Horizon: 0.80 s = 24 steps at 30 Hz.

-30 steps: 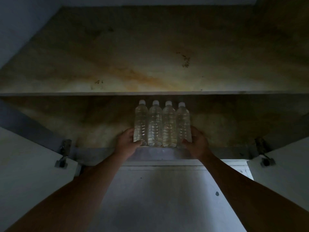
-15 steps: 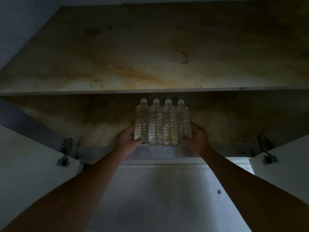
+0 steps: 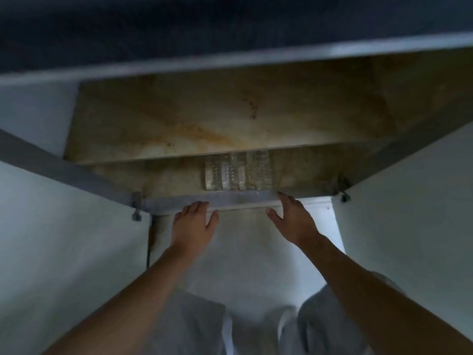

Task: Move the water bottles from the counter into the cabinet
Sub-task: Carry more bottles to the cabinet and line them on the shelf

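Row of clear plastic water bottles (image 3: 236, 172) stands upright on the stained cabinet shelf (image 3: 174, 179), mid-frame, just above left hand (image 3: 193, 224) and right hand (image 3: 294, 219), equally near. Both are empty, fingers loosely spread.

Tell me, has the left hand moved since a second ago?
Yes. The left hand has let go of the bottles and drawn back toward the person; it is now open, mostly below the cabinet's front rail rather than above it.

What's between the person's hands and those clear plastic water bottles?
Head view: only the cabinet's grey front ledge separates left hand and right hand from the clear bottles.
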{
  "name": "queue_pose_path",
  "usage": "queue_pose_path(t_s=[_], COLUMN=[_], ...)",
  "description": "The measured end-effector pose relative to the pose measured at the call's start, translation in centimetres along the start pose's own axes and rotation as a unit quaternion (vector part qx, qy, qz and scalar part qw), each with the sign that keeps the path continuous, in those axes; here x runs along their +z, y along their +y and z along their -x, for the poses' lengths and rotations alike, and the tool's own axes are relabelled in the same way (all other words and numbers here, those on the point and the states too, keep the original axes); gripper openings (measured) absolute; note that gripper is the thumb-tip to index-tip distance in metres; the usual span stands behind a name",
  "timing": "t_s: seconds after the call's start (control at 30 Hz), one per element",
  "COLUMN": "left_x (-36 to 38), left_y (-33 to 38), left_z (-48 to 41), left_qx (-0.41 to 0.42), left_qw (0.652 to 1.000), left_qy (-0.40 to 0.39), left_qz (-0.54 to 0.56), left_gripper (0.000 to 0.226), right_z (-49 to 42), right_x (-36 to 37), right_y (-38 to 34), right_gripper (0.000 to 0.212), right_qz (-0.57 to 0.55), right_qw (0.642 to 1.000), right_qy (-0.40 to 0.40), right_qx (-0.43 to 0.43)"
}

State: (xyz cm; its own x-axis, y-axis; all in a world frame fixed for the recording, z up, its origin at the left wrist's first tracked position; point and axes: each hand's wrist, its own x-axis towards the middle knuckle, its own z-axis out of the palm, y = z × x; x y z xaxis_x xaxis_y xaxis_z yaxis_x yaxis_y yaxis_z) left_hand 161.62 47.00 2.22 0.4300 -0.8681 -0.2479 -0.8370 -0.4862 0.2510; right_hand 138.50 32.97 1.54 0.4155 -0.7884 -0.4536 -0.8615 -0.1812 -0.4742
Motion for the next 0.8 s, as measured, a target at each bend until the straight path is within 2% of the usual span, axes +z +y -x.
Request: queue_pose_path(t_s=[0.1, 0.27, 0.4, 0.5, 0.6, 0.8], left_x=[-8.1, -24.2, -35.0, -39.9, -42.4, -45.6], left_y=[2.7, 9.1, 13.6, 14.8, 14.6, 15.1], left_z=[5.5, 13.4, 19.9, 23.8, 26.3, 27.3], left_qx=[0.037, 0.081, 0.114, 0.128, 0.141, 0.145], left_qw=[0.997, 0.995, 0.992, 0.989, 0.985, 0.981], left_qy=[-0.022, 0.000, -0.006, 0.004, 0.049, 0.101], left_qz=[-0.056, -0.057, -0.060, -0.069, -0.083, -0.084], left_gripper=[0.062, 0.052, 0.056, 0.056, 0.052, 0.057], right_z=[8.4, 21.2, 30.1, 34.8, 37.7, 39.1], right_x=[-6.2, -18.7, -27.3, -30.8, -32.1, -34.3], right_y=[-2.9, -10.4, -15.8, -17.9, -18.6, -19.6], right_gripper=[0.062, 0.058, 0.060, 0.058, 0.057, 0.059], right_qz=[0.024, 0.051, 0.062, 0.072, 0.082, 0.094], right_qw=[1.000, 0.998, 0.996, 0.994, 0.991, 0.986], right_qy=[0.002, -0.005, -0.008, 0.015, 0.038, 0.081], right_qx=[-0.014, -0.044, -0.060, -0.081, -0.093, -0.116])
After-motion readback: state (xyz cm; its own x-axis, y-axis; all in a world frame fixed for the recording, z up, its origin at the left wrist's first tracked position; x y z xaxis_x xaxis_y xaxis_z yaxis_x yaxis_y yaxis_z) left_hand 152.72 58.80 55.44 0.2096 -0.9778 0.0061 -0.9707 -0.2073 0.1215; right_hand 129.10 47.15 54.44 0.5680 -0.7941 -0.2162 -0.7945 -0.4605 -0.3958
